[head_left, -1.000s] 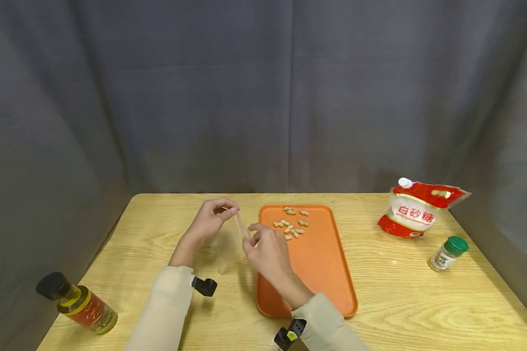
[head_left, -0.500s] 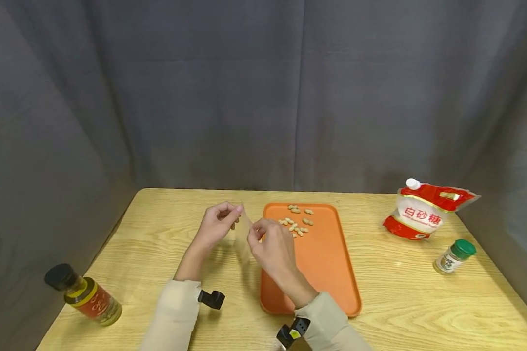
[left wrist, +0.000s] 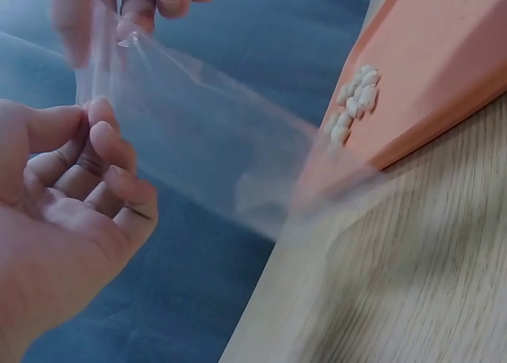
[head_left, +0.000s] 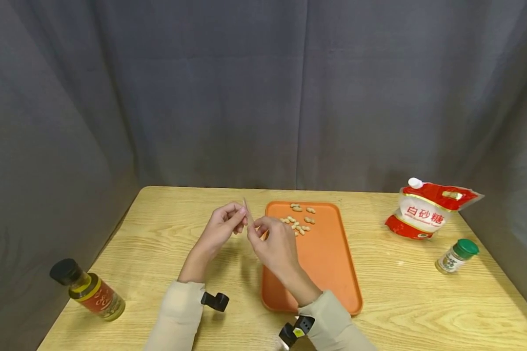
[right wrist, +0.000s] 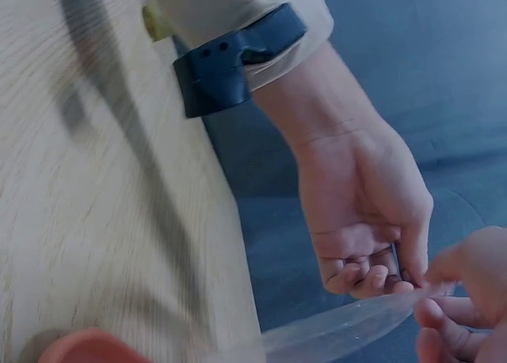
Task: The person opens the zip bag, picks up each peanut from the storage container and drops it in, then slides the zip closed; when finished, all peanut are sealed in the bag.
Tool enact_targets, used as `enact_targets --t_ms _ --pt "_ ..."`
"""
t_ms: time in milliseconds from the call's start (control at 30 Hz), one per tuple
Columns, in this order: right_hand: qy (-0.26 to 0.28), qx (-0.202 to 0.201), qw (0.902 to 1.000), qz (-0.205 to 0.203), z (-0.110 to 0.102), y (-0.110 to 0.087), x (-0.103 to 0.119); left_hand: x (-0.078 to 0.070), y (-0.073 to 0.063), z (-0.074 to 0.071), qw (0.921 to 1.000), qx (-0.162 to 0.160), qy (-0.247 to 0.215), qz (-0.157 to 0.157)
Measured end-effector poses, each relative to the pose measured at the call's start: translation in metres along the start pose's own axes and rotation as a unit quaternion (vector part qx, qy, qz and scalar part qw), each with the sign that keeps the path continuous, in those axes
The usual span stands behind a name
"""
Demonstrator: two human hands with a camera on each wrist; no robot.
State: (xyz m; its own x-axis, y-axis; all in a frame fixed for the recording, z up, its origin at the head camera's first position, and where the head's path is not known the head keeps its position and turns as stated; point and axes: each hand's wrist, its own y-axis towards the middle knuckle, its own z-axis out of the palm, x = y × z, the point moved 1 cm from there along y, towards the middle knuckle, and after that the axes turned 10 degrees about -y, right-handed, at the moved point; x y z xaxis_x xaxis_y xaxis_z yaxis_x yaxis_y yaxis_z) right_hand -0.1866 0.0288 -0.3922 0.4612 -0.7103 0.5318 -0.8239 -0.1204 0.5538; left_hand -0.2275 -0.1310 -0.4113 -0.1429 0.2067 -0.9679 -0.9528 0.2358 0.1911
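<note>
A clear plastic bag point(left wrist: 214, 133) hangs between my two hands above the table, seen from the side in the head view as a thin strip. My left hand point(head_left: 224, 224) pinches its upper edge between thumb and fingertips. Close by on the right, my right hand point(head_left: 275, 243) pinches the same edge. In the left wrist view the bag drapes toward the tray and looks flat, with nothing visible inside. Several peanuts point(head_left: 296, 225) in their shells lie on the far part of the orange tray point(head_left: 325, 273), which the right hand partly overlaps.
At the left front stands a bottle point(head_left: 98, 297) with a black cap and red label. A red and white sugar pouch point(head_left: 426, 212) stands at the back right, with a green-capped spice jar point(head_left: 456, 256) before it. A grey curtain point(head_left: 219, 97) hangs behind the table.
The hands have drawn closer together, the left moving right toward the right hand. The bag has turned more edge-on in the head view. The whole scene has shifted slightly rightward.
</note>
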Motion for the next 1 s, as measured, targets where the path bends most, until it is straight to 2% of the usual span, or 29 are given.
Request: enact_targets --t_ms 200,467,733,1000 --pt "0.071 0.056 0.9948 0.048 -0.004 0.011 -0.003 -0.001 -0.006 0.002 0.9995 0.031 0.004 -0.006" --pt "0.07 0.094 0.9921 0.043 -0.008 0.017 -0.006 -0.002 -0.008 0.006 0.9987 0.046 0.015 -0.014" --pt "0.072 0.13 0.9886 0.023 -0.006 0.018 -0.011 -0.003 -0.007 0.003 0.9974 0.062 0.026 -0.027" --pt "0.111 0.165 0.9794 0.037 -0.008 0.019 -0.014 -0.008 -0.009 0.001 0.9965 0.065 0.037 -0.036"
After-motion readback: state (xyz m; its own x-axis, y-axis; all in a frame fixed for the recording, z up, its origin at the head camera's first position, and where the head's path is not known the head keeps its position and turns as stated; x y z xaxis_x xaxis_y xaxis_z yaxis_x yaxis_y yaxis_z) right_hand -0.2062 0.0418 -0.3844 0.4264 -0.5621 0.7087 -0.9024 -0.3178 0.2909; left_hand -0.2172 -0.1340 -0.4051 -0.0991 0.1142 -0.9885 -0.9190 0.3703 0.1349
